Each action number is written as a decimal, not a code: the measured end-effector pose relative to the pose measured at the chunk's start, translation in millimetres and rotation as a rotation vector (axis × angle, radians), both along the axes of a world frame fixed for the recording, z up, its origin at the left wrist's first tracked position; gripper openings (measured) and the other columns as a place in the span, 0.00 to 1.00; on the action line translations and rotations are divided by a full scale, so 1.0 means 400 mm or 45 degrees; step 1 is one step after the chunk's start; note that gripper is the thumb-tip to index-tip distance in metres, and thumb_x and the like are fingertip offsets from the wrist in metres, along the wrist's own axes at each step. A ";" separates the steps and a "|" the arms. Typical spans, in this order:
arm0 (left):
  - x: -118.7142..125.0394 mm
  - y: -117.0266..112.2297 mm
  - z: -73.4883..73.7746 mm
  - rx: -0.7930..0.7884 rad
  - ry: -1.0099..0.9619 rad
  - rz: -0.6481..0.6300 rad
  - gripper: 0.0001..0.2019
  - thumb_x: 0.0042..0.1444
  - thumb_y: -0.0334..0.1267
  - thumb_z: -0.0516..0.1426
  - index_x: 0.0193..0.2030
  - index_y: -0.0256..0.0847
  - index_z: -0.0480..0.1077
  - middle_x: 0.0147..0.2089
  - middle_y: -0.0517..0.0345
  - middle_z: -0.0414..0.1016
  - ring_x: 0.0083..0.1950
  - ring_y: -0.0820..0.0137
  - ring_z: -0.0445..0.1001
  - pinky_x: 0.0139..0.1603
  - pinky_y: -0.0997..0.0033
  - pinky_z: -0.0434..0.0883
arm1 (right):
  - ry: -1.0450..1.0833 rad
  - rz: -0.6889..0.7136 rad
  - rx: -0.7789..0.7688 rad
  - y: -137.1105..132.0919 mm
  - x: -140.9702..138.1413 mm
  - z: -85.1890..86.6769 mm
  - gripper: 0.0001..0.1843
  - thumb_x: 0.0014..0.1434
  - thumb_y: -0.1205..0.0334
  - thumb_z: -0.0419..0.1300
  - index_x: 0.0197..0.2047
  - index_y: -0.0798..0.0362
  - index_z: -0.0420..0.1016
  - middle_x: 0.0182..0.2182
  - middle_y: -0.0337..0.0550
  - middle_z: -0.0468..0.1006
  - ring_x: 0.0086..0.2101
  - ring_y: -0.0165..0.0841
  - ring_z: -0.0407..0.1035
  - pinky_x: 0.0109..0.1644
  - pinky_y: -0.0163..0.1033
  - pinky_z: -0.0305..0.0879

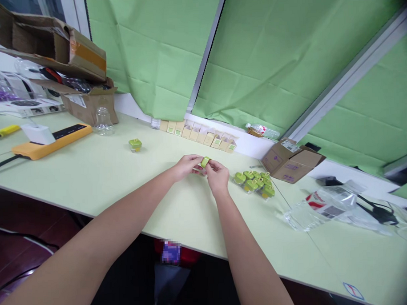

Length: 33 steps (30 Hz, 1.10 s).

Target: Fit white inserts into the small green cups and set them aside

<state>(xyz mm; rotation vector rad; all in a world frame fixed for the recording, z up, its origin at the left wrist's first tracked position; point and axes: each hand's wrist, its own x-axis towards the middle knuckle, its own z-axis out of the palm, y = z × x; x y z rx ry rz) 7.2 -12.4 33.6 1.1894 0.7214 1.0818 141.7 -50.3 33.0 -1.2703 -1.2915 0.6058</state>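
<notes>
Both of my hands meet over the pale green table [100, 174] and pinch one small green plastic piece [205, 161] between their fingertips. My left hand [186, 165] holds it from the left and my right hand [217, 175] from the right. Just right of my right hand lies a pile of several similar green pieces [254, 182]. A single green piece [135, 145] stands alone farther left on the table.
A row of small cartons [198, 133] lines the wall under green curtains. A brown box [290, 160] and clear plastic bags [325, 208] lie to the right. An orange power strip [51, 141], a glass bottle [103, 121] and stacked cardboard boxes [56, 46] sit at left.
</notes>
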 end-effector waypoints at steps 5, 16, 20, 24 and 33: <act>0.004 -0.004 0.001 -0.010 -0.056 0.077 0.13 0.48 0.43 0.66 0.33 0.34 0.75 0.35 0.50 0.77 0.34 0.70 0.74 0.39 0.67 0.72 | 0.004 0.001 0.021 0.004 -0.003 -0.004 0.20 0.50 0.49 0.62 0.41 0.55 0.81 0.31 0.44 0.81 0.24 0.30 0.69 0.28 0.35 0.66; 0.020 -0.008 -0.003 -0.056 -0.055 0.138 0.11 0.52 0.43 0.62 0.34 0.36 0.75 0.35 0.52 0.75 0.32 0.72 0.71 0.33 0.70 0.67 | 0.080 0.037 0.000 0.000 -0.010 0.002 0.20 0.49 0.51 0.63 0.41 0.55 0.80 0.32 0.43 0.80 0.24 0.29 0.69 0.26 0.34 0.66; 0.019 -0.012 -0.006 -0.018 -0.083 0.094 0.17 0.49 0.49 0.64 0.37 0.37 0.77 0.39 0.50 0.76 0.34 0.72 0.71 0.33 0.72 0.67 | 0.159 0.038 0.020 0.001 -0.009 0.002 0.20 0.49 0.51 0.63 0.42 0.55 0.80 0.33 0.43 0.80 0.24 0.29 0.69 0.26 0.34 0.65; 0.023 -0.004 -0.012 0.072 -0.109 0.196 0.16 0.47 0.48 0.65 0.36 0.36 0.78 0.39 0.51 0.77 0.37 0.70 0.72 0.40 0.69 0.70 | 0.118 0.017 0.026 -0.002 -0.013 0.005 0.19 0.51 0.50 0.62 0.40 0.55 0.79 0.31 0.42 0.79 0.23 0.29 0.68 0.27 0.35 0.65; -0.041 0.073 -0.018 -0.042 -0.379 0.585 0.10 0.50 0.40 0.64 0.30 0.33 0.75 0.35 0.52 0.77 0.41 0.69 0.76 0.55 0.62 0.72 | -0.833 -0.096 0.022 -0.022 0.001 -0.002 0.17 0.58 0.57 0.55 0.49 0.52 0.76 0.46 0.47 0.77 0.37 0.35 0.72 0.45 0.40 0.66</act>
